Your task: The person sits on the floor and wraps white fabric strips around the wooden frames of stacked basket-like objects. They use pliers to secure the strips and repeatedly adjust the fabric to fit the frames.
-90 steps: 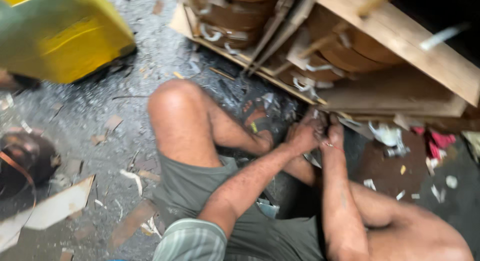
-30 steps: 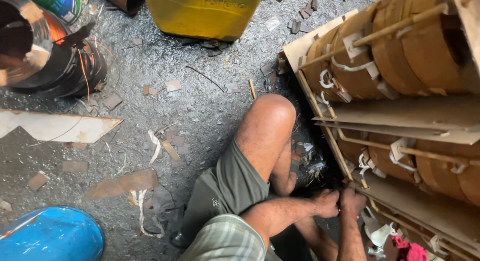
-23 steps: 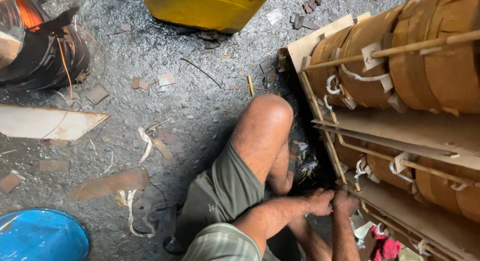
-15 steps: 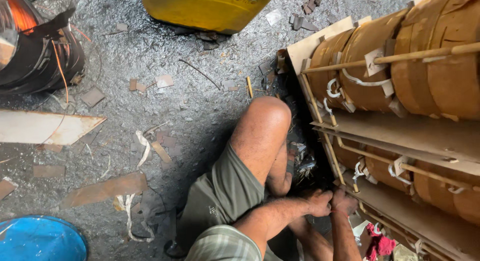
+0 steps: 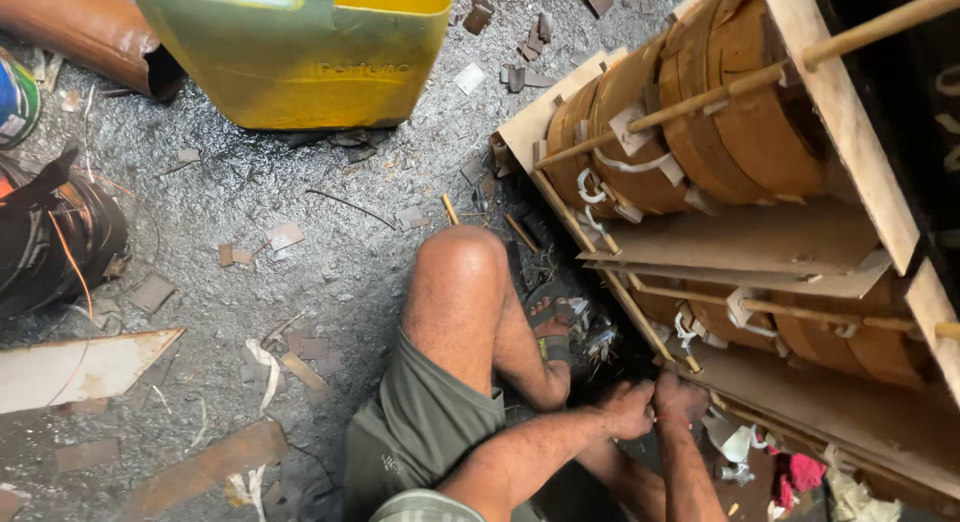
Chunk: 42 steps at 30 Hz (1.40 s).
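Note:
I sit on a gritty grey floor with my bare knee (image 5: 462, 282) raised. My left hand (image 5: 628, 408) and my right hand (image 5: 682, 396) meet, fingers curled, at the lower edge of a wooden rack (image 5: 850, 112). They touch each other beside a thin stick (image 5: 655, 327) of that rack. Whatever lies between the fingers is hidden. A red thread circles my right wrist. The rack holds several rolls of brown strip (image 5: 745, 122) threaded on wooden rods and tied with white strips (image 5: 625, 152). My sandalled foot (image 5: 548, 327) rests just left of the hands.
A yellow plastic can (image 5: 300, 52) stands at the top. A dark coil of straps (image 5: 50, 242) lies at the left, with a pale board piece (image 5: 70, 367) below it. Brown offcuts and white scraps litter the floor. Red and white rags (image 5: 790, 472) lie under the rack.
The view has drifted slightly, so the yellow can shows more and the blue thing at bottom left is gone. Both hands stay together at the rack's lower edge.

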Each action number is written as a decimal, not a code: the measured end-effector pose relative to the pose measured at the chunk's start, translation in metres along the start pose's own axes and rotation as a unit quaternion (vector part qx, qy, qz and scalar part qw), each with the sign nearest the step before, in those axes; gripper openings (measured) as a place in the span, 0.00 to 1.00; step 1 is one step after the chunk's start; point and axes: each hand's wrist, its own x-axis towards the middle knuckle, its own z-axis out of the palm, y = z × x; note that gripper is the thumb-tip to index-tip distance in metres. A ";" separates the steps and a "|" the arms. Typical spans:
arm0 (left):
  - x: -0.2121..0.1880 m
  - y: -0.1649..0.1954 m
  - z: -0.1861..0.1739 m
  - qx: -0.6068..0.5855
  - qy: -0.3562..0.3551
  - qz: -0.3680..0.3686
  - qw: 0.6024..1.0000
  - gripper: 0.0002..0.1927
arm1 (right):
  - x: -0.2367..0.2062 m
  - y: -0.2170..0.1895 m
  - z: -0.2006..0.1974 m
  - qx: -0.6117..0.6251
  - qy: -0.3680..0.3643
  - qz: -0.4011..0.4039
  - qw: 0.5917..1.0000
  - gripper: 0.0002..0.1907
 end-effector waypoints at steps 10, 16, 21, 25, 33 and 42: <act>0.011 0.010 0.023 0.075 0.028 0.077 0.994 0.19 | -0.004 0.031 -0.014 0.248 -0.052 0.007 0.967 0.14; 0.041 -0.004 0.048 -0.129 0.078 0.123 0.981 0.14 | -0.031 0.074 -0.001 0.568 -0.010 0.187 0.802 0.07; 0.066 0.000 0.054 -0.050 -0.025 -0.004 0.998 0.23 | -0.056 0.080 -0.020 0.319 0.125 -0.025 0.939 0.05; 0.076 0.009 0.067 -0.112 -0.061 -0.087 0.988 0.12 | -0.070 0.080 -0.039 0.295 0.089 -0.009 0.951 0.05; 0.078 -0.001 0.079 -0.221 -0.044 -0.171 0.959 0.06 | -0.027 0.117 -0.014 0.614 -0.178 0.278 0.717 0.09; 0.069 -0.009 0.094 -0.073 0.032 -0.039 0.996 0.07 | -0.002 0.112 -0.034 0.694 -0.133 0.350 0.615 0.14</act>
